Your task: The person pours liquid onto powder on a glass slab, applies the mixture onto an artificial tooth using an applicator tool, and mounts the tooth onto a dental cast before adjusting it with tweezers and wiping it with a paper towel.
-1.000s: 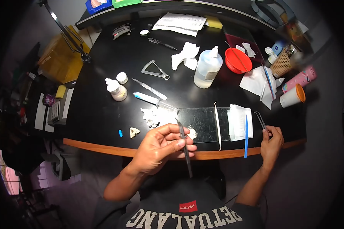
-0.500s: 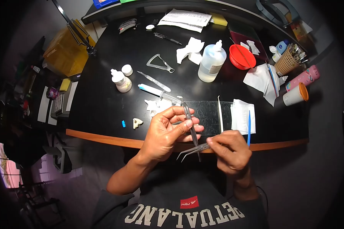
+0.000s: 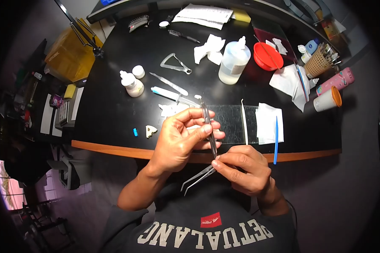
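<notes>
My left hand (image 3: 179,137) is closed around a slim dark metal tool (image 3: 207,120), probably tweezers, held nearly upright over the table's front edge. A small white piece (image 3: 197,97) shows near its upper end; whether it touches the tool I cannot make out. My right hand (image 3: 247,170) pinches a pair of bent-tip tweezers (image 3: 196,177), whose two tips are apart and point down to the left. The right fingertips meet the lower end of the dark tool. Behind my left hand lie a syringe with blue contents (image 3: 166,93) and crumpled tissue (image 3: 169,110).
A glass slab (image 3: 232,122), a thin probe (image 3: 244,122), folded tissue (image 3: 269,122) and a blue stick (image 3: 276,141) lie on the right. Bottles (image 3: 234,63) (image 3: 131,84), a caliper (image 3: 175,64) and a red bowl (image 3: 268,57) stand farther back. A cream toothed piece (image 3: 151,131) is left.
My right hand has moved left and slightly up, bringing its fingertips to the lower end of the dark tool. The bent tweezers' tips have swung down and left.
</notes>
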Motion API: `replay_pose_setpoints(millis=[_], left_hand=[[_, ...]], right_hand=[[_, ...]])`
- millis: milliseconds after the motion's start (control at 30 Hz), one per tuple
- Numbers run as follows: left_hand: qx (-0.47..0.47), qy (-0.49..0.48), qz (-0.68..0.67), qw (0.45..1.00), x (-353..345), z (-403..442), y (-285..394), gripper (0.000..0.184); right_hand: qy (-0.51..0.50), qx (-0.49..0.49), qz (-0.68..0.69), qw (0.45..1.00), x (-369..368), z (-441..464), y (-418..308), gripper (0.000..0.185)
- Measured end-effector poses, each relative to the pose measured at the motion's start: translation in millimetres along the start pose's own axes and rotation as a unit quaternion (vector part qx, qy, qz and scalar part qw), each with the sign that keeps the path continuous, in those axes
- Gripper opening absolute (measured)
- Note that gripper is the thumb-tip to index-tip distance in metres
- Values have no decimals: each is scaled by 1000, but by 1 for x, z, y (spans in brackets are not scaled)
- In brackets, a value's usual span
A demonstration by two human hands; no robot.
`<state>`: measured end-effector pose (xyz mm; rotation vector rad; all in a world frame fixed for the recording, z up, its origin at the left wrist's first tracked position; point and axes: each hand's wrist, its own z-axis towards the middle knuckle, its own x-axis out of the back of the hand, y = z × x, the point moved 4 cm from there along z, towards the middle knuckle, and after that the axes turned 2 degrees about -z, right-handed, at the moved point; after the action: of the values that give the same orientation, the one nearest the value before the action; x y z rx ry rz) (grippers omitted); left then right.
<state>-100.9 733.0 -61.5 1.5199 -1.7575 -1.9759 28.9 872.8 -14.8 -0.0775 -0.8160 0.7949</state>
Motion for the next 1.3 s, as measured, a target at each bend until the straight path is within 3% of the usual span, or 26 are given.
replay_pose_setpoints(millis=[133, 267, 333, 400, 433, 567, 667, 733, 800, 933, 1100, 1300], left_hand=[[-1, -3, -1, 1000, 9, -1, -1, 33], [23, -27, -4, 999, 5, -3, 0, 29], [22, -48, 19, 998, 8, -6, 2, 30], [14, -66, 29, 997, 13, -12, 2, 31], [-2, -55, 62, 997, 15, -17, 3, 31], [-21, -36, 24, 999, 29, -41, -4, 33], [-14, -12, 22, 1000, 38, -58, -3, 38], [-25, 6, 23, 999, 42, -66, -5, 41], [-28, 12, 24, 999, 45, -70, -5, 43], [-23, 28, 30, 999, 45, -75, -4, 47], [-64, 30, 12, 997, 57, -76, -13, 50], [-109, -29, -107, 988, 69, -80, -20, 53]], right_hand=[[-27, -35, -53, 998, 13, -7, 21, 29], [-4, 20, -14, 1000, 4, 0, 2, 24], [-52, 12, -42, 998, 0, -5, 6, 25], [-38, -22, -63, 997, 14, -13, 16, 26], [-30, -58, -41, 997, 26, -19, 23, 29], [86, -165, -232, 955, 77, -44, 50, 28], [178, -337, -322, 866, 111, -86, 86, 16], [181, -423, -335, 822, 127, -120, 108, 15], [213, -441, -308, 815, 136, -155, 129, 15], [175, -495, -310, 793, 135, -173, 136, 18], [172, -486, -311, 799, 131, -182, 138, 18], [180, -483, -291, 806, 131, -196, 149, 16]])
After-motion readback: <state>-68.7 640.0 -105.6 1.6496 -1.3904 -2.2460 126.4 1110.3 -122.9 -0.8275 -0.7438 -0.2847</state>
